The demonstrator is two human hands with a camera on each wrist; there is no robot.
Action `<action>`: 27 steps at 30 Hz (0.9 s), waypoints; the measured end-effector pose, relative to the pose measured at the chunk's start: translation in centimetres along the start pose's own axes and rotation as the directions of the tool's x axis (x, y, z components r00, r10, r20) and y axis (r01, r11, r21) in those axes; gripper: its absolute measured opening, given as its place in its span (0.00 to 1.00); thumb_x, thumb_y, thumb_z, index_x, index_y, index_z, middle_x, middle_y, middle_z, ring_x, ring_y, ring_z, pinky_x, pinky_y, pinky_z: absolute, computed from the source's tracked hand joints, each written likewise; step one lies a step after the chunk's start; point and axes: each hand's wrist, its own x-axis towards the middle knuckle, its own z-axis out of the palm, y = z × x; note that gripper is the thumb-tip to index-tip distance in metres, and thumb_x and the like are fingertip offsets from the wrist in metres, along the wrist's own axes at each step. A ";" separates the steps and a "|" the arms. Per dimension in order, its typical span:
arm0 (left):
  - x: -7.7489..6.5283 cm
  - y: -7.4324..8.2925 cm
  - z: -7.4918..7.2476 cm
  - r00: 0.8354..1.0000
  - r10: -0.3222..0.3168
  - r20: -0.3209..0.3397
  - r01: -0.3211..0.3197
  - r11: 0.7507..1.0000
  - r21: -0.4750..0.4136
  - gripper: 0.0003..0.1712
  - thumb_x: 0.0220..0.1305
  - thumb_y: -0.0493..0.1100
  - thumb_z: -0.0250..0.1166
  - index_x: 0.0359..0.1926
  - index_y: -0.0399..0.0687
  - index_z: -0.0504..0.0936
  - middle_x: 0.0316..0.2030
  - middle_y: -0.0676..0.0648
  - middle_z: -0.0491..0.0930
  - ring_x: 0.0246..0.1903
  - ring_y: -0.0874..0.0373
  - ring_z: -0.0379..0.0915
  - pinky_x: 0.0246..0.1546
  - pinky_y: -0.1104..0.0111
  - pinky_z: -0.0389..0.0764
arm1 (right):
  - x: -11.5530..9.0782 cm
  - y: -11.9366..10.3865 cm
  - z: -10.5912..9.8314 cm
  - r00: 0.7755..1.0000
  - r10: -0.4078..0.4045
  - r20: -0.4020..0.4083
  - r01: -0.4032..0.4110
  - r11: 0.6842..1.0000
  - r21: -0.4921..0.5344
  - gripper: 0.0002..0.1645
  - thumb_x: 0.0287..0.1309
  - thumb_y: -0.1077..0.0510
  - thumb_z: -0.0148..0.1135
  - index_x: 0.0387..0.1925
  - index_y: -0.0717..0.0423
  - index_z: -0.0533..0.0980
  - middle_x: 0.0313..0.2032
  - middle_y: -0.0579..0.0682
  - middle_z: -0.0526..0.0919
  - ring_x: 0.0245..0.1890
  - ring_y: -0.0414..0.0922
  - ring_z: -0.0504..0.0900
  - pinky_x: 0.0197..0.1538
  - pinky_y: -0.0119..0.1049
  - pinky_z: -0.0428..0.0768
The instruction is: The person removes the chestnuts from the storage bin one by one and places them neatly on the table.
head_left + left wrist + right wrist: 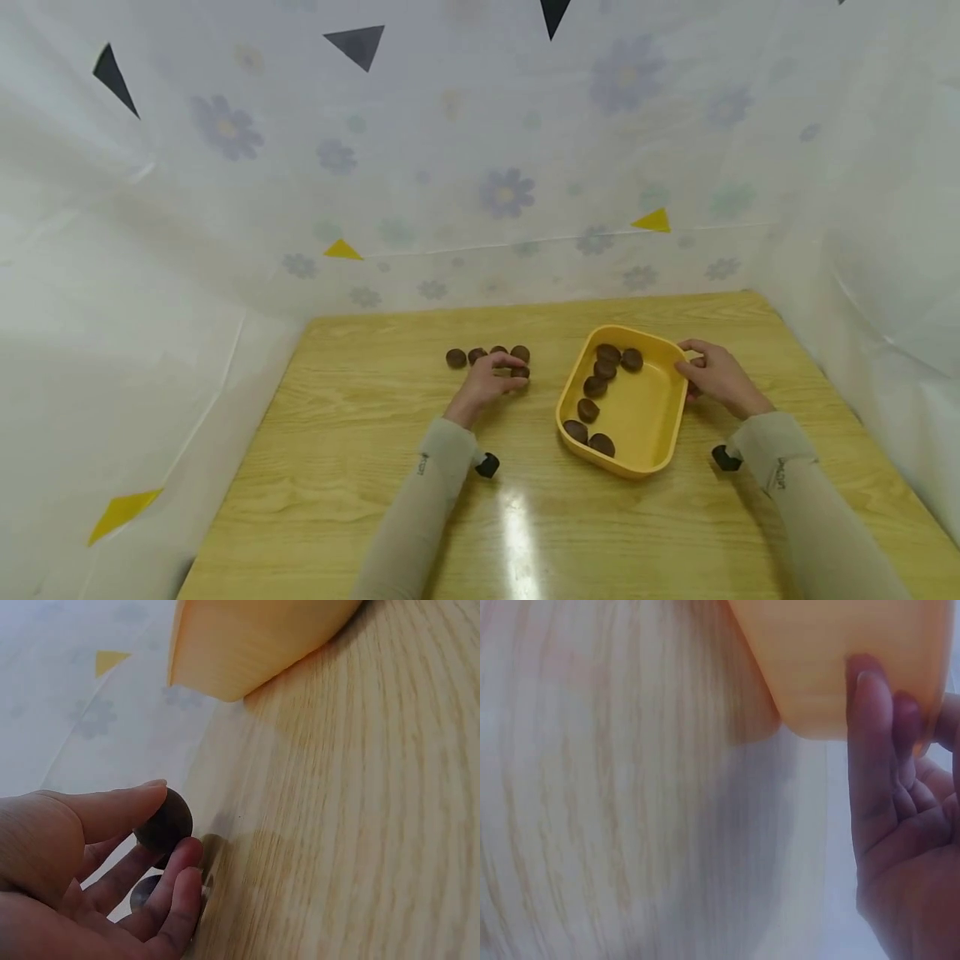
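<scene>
The left hand (487,387) pinched a smooth, rounded brown piece (521,372) beyond the yellow tray (647,408)'s nine o'clock; the right hand (722,380) gripped its round-cornered rim at two. Wood-grained tabletop (538,408) stretched between piece and tray, its far edge at twelve.

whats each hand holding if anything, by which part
The left hand pinches a round brown piece by opposite sides; the right hand grips the yellow container by its right rim.

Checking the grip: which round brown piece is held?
The round brown piece the left hand pinches; others sit on the wooden table or in the yellow plastic box.
</scene>
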 end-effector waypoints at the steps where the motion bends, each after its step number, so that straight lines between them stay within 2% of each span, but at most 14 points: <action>1: 0.1 0.0 0.1 1.000 0.004 -0.001 -0.004 1.000 0.005 0.17 0.68 0.40 0.72 0.56 0.48 0.85 0.58 0.45 0.79 0.54 0.48 0.78 0.43 0.62 0.82 | 0.0 0.1 0.0 1.000 -0.006 -0.001 0.006 1.000 -0.004 0.32 0.80 0.56 0.51 0.75 0.69 0.58 0.37 0.63 0.87 0.27 0.49 0.86 0.33 0.45 0.88; 8: 0.3 0.3 0.4 0.999 0.030 -0.012 -0.029 0.997 0.077 0.17 0.67 0.39 0.72 0.55 0.46 0.85 0.59 0.45 0.80 0.54 0.49 0.77 0.49 0.60 0.80 | 0.1 0.1 -0.3 0.999 -0.028 -0.016 0.028 0.999 -0.018 0.32 0.80 0.55 0.51 0.74 0.70 0.58 0.37 0.63 0.87 0.26 0.50 0.86 0.32 0.44 0.88; 16: 0.1 0.2 0.0 0.998 0.052 -0.031 -0.047 0.988 0.146 0.14 0.68 0.37 0.71 0.54 0.45 0.86 0.58 0.43 0.81 0.54 0.46 0.79 0.49 0.57 0.82 | 0.1 -0.1 0.1 0.999 -0.033 -0.005 0.033 0.999 -0.003 0.32 0.81 0.55 0.51 0.74 0.69 0.59 0.39 0.66 0.87 0.27 0.50 0.86 0.33 0.44 0.88; 27: 0.2 0.0 -0.2 0.998 0.057 -0.035 -0.052 0.992 0.117 0.15 0.69 0.37 0.71 0.55 0.44 0.85 0.57 0.42 0.81 0.51 0.46 0.81 0.46 0.59 0.84 | 0.4 -0.1 0.0 1.000 -0.027 -0.007 0.027 1.000 0.003 0.31 0.80 0.55 0.51 0.74 0.68 0.59 0.38 0.65 0.87 0.27 0.50 0.87 0.33 0.44 0.88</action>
